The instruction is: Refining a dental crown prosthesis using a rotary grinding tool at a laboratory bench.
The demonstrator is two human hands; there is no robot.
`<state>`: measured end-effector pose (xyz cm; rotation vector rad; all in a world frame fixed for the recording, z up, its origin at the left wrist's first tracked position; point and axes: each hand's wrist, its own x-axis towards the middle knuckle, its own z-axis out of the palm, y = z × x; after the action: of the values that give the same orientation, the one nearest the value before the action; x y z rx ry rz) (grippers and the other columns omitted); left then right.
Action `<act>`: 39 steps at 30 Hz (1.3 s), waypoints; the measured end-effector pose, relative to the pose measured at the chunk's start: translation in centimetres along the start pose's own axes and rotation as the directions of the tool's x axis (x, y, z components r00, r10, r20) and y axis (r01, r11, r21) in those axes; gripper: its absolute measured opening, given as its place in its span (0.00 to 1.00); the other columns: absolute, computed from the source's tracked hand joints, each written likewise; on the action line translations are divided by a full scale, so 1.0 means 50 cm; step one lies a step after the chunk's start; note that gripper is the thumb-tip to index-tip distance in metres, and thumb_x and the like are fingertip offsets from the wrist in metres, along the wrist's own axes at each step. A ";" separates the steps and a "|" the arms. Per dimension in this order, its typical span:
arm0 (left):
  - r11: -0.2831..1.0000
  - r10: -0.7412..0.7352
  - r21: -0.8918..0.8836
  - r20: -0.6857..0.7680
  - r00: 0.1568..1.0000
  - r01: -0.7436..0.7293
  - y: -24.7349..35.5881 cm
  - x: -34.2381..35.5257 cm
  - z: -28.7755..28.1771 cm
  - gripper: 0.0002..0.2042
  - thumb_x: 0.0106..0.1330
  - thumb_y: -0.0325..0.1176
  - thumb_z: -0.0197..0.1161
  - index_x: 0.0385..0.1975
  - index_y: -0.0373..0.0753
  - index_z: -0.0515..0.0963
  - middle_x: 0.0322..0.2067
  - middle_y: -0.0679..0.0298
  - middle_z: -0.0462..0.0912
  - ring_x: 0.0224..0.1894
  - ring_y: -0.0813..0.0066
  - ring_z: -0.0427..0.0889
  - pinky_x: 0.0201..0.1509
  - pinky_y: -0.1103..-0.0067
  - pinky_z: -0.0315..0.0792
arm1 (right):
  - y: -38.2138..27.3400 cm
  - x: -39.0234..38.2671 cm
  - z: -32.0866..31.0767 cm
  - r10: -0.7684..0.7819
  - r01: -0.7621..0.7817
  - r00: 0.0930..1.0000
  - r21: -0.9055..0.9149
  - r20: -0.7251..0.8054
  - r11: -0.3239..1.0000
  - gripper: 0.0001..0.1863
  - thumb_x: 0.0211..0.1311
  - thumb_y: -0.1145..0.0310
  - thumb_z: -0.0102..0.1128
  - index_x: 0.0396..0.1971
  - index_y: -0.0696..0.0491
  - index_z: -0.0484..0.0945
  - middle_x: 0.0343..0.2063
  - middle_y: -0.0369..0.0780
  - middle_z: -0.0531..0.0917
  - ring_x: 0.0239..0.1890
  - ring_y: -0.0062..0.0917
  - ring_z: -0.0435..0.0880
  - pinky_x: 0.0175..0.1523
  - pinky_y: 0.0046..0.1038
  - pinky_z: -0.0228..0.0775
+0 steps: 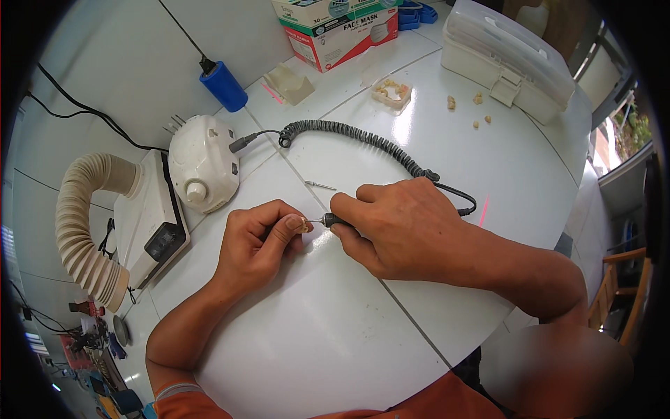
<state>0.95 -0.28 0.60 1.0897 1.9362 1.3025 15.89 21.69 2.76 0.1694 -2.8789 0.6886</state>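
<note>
My left hand (252,241) pinches a small pale tooth-like piece (304,226) between thumb and fingertips; the fingers hide most of it. My right hand (419,227) is closed around a dark rotary handpiece (331,219), mostly covered by the palm. Its thin metal bur (314,221) points left and meets the piece, or comes very near it; I cannot tell which. A coiled black cord (363,137) runs from the handpiece to a white control box (204,164) with a knob. Just beyond my hands, a loose metal bur (320,185) lies on the white tabletop (314,328).
At left stands a white unit (150,216) with a ribbed hose (77,230). Farther back are a blue cylinder (223,85), a beige block (289,84), stacked mask boxes (342,38), a small tray (391,95) of tooth-like pieces, several loose tooth-like pieces (451,103) and a lidded case (506,59).
</note>
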 end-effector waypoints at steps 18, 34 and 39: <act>1.000 0.000 0.012 -0.014 1.000 0.000 0.000 0.000 0.000 0.14 0.87 0.35 0.59 0.40 0.30 0.85 0.34 0.64 0.89 0.31 0.84 0.80 0.37 0.82 0.75 | -0.003 -0.001 0.004 -0.005 0.005 1.000 -0.031 0.012 0.999 0.13 0.76 0.60 0.63 0.39 0.56 0.83 0.24 0.46 0.85 0.23 0.43 0.88 0.28 0.44 0.77; 0.999 0.021 0.028 -0.016 1.000 -0.021 0.001 0.001 0.003 0.15 0.87 0.35 0.59 0.40 0.30 0.85 0.33 0.65 0.88 0.30 0.84 0.80 0.36 0.83 0.74 | -0.003 0.000 0.007 0.015 -0.014 1.000 -0.054 0.017 0.998 0.12 0.75 0.61 0.63 0.39 0.56 0.83 0.24 0.46 0.86 0.24 0.44 0.88 0.29 0.44 0.77; 0.999 0.032 0.018 -0.022 0.999 -0.032 -0.002 0.003 0.001 0.15 0.87 0.35 0.59 0.41 0.30 0.85 0.34 0.64 0.89 0.30 0.84 0.80 0.37 0.82 0.74 | -0.008 -0.001 0.000 0.013 -0.010 0.999 -0.051 0.044 0.999 0.12 0.75 0.62 0.63 0.39 0.56 0.83 0.24 0.46 0.86 0.24 0.43 0.89 0.28 0.43 0.77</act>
<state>0.88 -0.16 0.48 1.1237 1.9573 1.3225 16.00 21.32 2.92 0.1635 -2.9389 0.6213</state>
